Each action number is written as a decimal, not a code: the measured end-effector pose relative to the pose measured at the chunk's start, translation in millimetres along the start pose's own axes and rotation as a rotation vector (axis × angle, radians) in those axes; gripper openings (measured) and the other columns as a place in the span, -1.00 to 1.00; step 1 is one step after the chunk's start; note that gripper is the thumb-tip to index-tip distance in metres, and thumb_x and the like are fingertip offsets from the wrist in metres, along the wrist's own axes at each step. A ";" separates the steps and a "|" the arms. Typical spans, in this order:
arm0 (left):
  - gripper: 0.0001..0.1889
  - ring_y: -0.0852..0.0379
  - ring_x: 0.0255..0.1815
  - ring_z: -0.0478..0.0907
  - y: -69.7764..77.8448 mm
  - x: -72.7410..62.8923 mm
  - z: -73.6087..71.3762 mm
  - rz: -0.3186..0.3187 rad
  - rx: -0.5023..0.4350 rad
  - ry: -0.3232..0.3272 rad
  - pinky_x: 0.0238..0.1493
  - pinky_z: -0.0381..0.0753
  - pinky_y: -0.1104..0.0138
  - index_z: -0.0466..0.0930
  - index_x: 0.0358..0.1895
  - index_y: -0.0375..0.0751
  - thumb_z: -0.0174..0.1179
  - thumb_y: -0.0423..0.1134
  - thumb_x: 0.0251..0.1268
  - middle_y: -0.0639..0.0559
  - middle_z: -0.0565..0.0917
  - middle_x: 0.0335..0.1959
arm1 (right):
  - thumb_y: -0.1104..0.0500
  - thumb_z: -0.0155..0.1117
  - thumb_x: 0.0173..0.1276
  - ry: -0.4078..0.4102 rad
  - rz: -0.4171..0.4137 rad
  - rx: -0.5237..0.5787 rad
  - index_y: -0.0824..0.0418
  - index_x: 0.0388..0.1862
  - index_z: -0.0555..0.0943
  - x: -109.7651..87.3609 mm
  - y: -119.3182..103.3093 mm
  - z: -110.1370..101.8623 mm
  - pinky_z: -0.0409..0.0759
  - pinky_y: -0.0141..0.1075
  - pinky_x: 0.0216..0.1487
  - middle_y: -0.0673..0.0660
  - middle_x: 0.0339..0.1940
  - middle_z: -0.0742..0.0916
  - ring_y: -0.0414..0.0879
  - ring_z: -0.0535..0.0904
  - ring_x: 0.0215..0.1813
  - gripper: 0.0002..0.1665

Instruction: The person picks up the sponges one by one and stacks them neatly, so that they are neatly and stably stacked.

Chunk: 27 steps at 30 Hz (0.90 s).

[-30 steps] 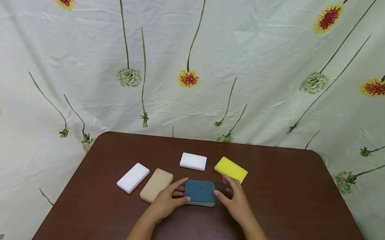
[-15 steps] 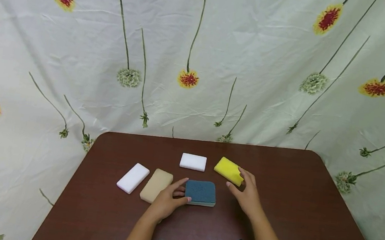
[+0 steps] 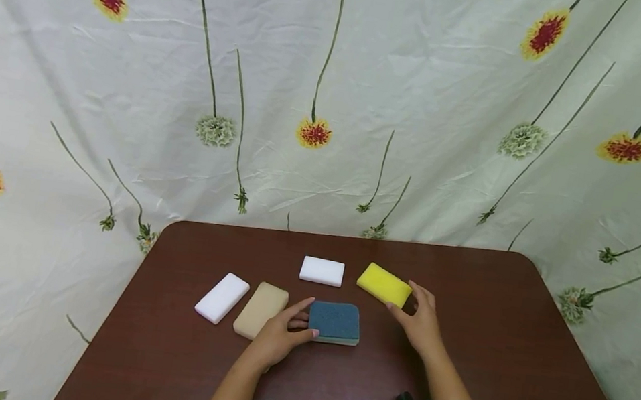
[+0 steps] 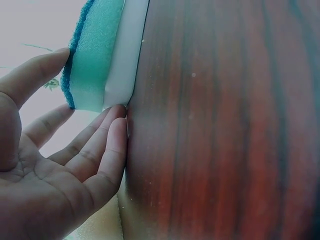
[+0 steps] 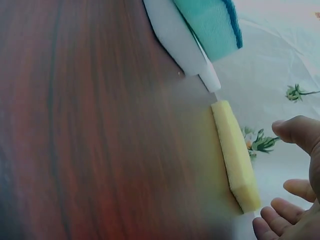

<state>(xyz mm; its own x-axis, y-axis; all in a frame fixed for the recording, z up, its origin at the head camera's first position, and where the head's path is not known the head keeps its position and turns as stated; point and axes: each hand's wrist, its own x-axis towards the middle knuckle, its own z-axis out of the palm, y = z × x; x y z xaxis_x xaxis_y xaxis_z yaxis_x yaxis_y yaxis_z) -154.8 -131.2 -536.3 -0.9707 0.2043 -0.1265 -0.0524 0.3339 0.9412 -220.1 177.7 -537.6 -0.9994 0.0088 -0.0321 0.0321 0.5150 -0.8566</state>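
Note:
In the head view, a sponge with a dark blue scouring top (image 3: 335, 319) lies on a white block. The left wrist view shows its green foam side (image 4: 95, 60) and the white block (image 4: 125, 55) beneath. My left hand (image 3: 277, 337) is at the stack's left end, fingers fairly straight, thumb and fingertips touching it. My right hand (image 3: 421, 320) stands at the right end of a yellow sponge (image 3: 384, 284), thumb and fingers spread. From the right wrist, the thumb (image 5: 295, 131) is apart from the yellow sponge (image 5: 235, 155); the other fingers are near its end.
A white block (image 3: 321, 271) lies behind the blue-topped sponge. Further left are a beige sponge (image 3: 261, 310), partly behind my left hand, and another white block (image 3: 222, 298). The brown table (image 3: 496, 345) meets a flower-printed cloth (image 3: 460, 110) at the back.
My right hand has moved away from the blue-topped sponge, to the right, and now stands at the yellow sponge's right end. The left hand has stayed at the stack.

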 end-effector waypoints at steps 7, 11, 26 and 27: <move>-0.25 -0.17 0.32 0.53 -1.0 0.3 0.1 0.001 0.001 0.000 0.17 0.60 -0.02 0.27 0.56 0.07 0.34 -0.02 0.34 -0.21 0.53 0.30 | 0.01 0.36 0.39 -0.015 0.047 -0.017 0.27 0.63 0.07 4.5 7.6 -1.9 0.39 0.23 0.41 0.41 0.58 0.13 0.39 0.24 0.51 0.01; -0.25 -0.17 0.32 0.53 -0.9 0.2 0.2 -0.002 0.001 0.001 0.17 0.60 -0.02 0.27 0.55 0.07 0.34 -0.02 0.34 -0.20 0.53 0.29 | 0.01 0.36 0.40 -0.020 0.068 -0.031 0.28 0.64 0.05 7.3 11.4 -2.2 0.40 0.23 0.40 0.42 0.58 0.13 0.41 0.25 0.50 0.02; -0.25 -0.17 0.32 0.52 0.3 -0.4 0.8 -0.011 0.001 -0.002 0.18 0.58 -0.05 0.26 0.56 0.08 0.33 -0.02 0.34 -0.20 0.53 0.28 | -0.02 0.42 0.35 -0.018 0.051 -0.178 0.33 0.62 0.09 14.5 18.9 1.6 0.37 0.27 0.37 0.42 0.53 0.23 0.36 0.24 0.49 0.06; -0.25 -0.17 0.32 0.52 0.2 -0.3 0.9 -0.011 0.001 -0.002 0.18 0.58 -0.05 0.26 0.56 0.08 0.33 -0.02 0.34 -0.20 0.54 0.28 | -0.02 0.42 0.34 -0.015 0.046 -0.193 0.33 0.61 0.09 14.5 19.3 1.9 0.36 0.29 0.37 0.42 0.53 0.23 0.36 0.23 0.48 0.06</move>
<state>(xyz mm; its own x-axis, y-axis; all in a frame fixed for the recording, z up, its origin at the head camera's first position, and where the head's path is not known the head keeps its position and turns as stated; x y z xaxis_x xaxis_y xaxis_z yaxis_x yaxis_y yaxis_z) -154.3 -130.4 -536.4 -0.9695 0.2026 -0.1376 -0.0629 0.3370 0.9394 -234.0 186.2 -555.6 -0.9967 0.0239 -0.0775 0.0735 0.6692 -0.7394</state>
